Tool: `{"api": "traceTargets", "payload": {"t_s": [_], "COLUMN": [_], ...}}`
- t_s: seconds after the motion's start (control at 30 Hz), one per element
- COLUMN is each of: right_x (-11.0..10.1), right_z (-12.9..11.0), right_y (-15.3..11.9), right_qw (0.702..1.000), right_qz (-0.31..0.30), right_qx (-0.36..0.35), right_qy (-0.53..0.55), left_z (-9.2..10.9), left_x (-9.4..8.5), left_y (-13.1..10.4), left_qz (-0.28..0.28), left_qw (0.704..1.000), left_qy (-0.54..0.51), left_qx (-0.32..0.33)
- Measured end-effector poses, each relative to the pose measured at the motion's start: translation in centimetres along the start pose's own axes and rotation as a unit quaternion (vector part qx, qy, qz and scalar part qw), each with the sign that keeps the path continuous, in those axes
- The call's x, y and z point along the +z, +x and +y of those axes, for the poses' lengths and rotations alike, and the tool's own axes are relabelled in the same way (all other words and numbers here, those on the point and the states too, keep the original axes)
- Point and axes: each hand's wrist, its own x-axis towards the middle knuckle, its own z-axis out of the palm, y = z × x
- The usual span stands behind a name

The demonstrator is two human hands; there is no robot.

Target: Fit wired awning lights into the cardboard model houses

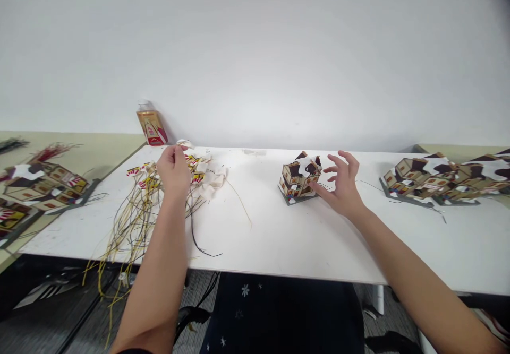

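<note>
Middle of worktop (258, 242): I can pass between tangled wires (133, 218) and model house (294, 181).
Front left: wires overhang, obstructing me.
Far right: clustered houses (424, 179) block me.
Back: wall (255, 62) stops me.

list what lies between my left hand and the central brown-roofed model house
Head view: striped yellow pieces, small white scraps, thin yellow wire, white tabletop.

One bottle (152, 127); at least five model houses (295, 179); wires (135, 225) uncountable.

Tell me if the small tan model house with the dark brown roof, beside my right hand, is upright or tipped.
Upright: the model house stands with its flat grey base on the white tabletop and its roof uppermost.
</note>
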Motion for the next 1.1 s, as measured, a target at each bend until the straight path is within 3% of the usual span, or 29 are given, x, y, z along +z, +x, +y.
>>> {"api": "traceTargets", "payload": {"t_s": [0.1, 0.2, 0.27, 0.33, 0.37, 0.4, 0.5, 0.57, 0.7, 0.87, 0.97, 1.1], "right_x": [0.1, 0.1, 0.1, 0.0, -0.2, -0.3, -1.0, -1.2, -0.9, 0.2, 0.1, -1.4], "right_z": [0.0, -0.1, -0.2, -0.4, -0.5, -0.6, -1.0, -1.4, -3.1, -5.1, -5.1, -3.3], "right_y": [0.0, 0.0, 0.1, 0.3, 0.4, 0.5, 0.5, 0.4, 0.0, -0.5, -0.5, 0.2], "right_qw": [1.0, 1.0, 1.0, 0.999, 0.997, 0.994, 0.977, 0.957, 0.934, 0.948, 0.958, 0.96], "right_qz": [0.0, 0.002, 0.011, 0.029, 0.039, 0.05, 0.09, 0.114, 0.09, -0.007, -0.01, 0.0], "right_qx": [0.001, -0.002, -0.014, -0.045, -0.068, -0.096, -0.195, -0.265, -0.34, -0.294, -0.266, -0.259], "right_qy": [0.0, 0.0, -0.003, -0.008, -0.01, -0.012, -0.011, -0.006, -0.058, -0.122, -0.104, -0.104], "left_z": [-0.1, 0.0, 0.7, 2.2, 3.1, 4.2, 7.4, 8.8, 9.1, 7.8, 7.6, 7.5], "left_x": [-1.1, -1.7, -1.3, 0.0, 0.9, 1.9, 4.6, 5.7, 6.4, 6.5, 6.6, 6.3], "left_y": [0.5, 0.7, -0.1, -2.0, -3.4, -5.0, -10.0, -12.5, -14.4, -14.4, -14.4, -14.0], "left_qz": [0.046, 0.108, 0.148, 0.126, 0.106, 0.059, -0.041, -0.076, -0.101, -0.182, -0.232, -0.261], "left_qw": [0.995, 0.986, 0.962, 0.906, 0.864, 0.827, 0.747, 0.726, 0.728, 0.759, 0.771, 0.782], "left_qy": [0.068, 0.067, 0.071, 0.11, 0.118, 0.133, 0.119, 0.128, 0.153, 0.152, 0.162, 0.162], "left_qx": [0.051, 0.11, 0.218, 0.387, 0.478, 0.543, 0.652, 0.671, 0.661, 0.607, 0.57, 0.542]}}
